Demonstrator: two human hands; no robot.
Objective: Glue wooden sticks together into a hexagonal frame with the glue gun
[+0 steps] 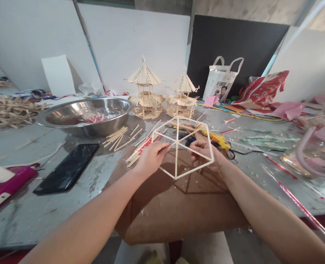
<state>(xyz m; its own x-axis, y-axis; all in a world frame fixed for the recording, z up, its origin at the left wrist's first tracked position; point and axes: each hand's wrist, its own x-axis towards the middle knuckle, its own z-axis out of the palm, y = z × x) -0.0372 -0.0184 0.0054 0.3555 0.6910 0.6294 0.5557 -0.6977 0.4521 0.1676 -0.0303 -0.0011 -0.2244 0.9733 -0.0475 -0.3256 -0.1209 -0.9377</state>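
Note:
Both hands hold up a pale hexagonal frame of thin sticks [176, 161] with spokes meeting at its centre, above a brown cardboard sheet [178, 209]. My left hand [150, 157] pinches a spoke near the centre with closed fingers. My right hand [205, 152] is behind the frame's right side, fingers curled round a stick. Loose sticks [118, 137] and red-wrapped stick bundles [143, 146] lie just beyond the hands. A yellow glue gun [218, 140] rests behind the frame.
Two finished stick pagodas [145, 93] [182, 95] stand at the back. A steel bowl [85, 116], a black phone [67, 168] and a pink object [5, 183] lie left. A white tote bag [222, 80], red paper and a glass jar [305, 154] sit right.

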